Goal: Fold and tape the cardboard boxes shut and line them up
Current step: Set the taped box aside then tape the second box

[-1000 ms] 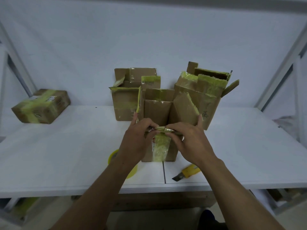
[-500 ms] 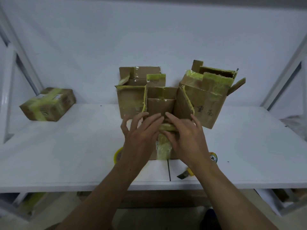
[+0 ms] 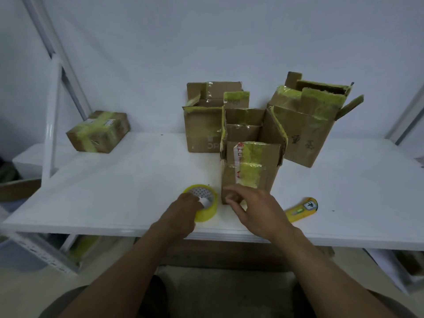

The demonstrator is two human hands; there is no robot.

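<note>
A tall cardboard box (image 3: pixel 251 171) stands in front of me with its flaps up and old yellow tape down its front. My left hand (image 3: pixel 187 206) grips the yellow tape roll (image 3: pixel 204 203) lying on the table just left of that box. My right hand (image 3: pixel 250 207) hovers in front of the box's lower front face, fingers loosely curled, holding nothing. Two more open boxes stand behind: one (image 3: pixel 204 127) at the back left, a larger one (image 3: pixel 307 127) at the back right. A taped, closed box (image 3: pixel 98 131) sits far left.
A yellow box cutter (image 3: pixel 301 208) lies on the white table (image 3: pixel 114 191) right of my right hand. White shelf posts rise at the left (image 3: pixel 51 125) and far right. Brown cardboard shows at the left edge below the table.
Both hands have come down off the front box's top flaps. The left hand has closed on the tape roll; the right hand has dropped to the box's base. The flaps now stand open.
</note>
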